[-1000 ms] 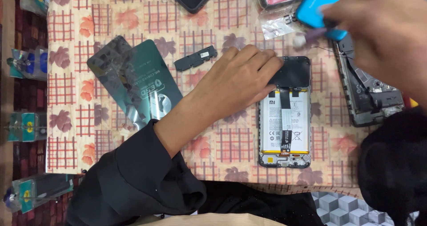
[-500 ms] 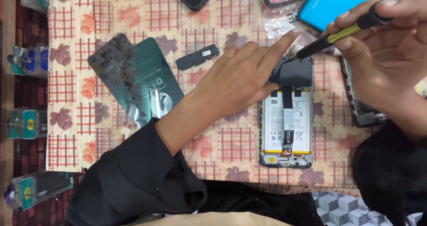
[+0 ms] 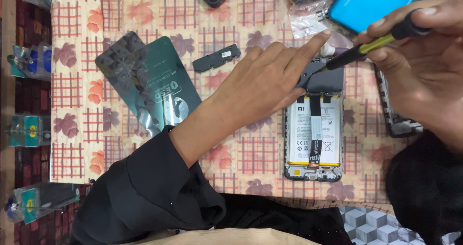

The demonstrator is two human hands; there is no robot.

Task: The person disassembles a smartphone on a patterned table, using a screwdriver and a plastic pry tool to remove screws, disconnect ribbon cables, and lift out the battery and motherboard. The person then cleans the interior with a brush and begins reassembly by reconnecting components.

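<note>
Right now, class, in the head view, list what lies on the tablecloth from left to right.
Green card sleeve → small black phone part → left hand → opened phone with its battery showing → screwdriver → right hand.

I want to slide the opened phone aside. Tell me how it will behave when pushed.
The opened phone lies flat, so it will probably slide on the tablecloth rather than tip. Its battery and ribbon cable are exposed, so it is likely fragile. The left hand pressing its top would resist any push.
</note>
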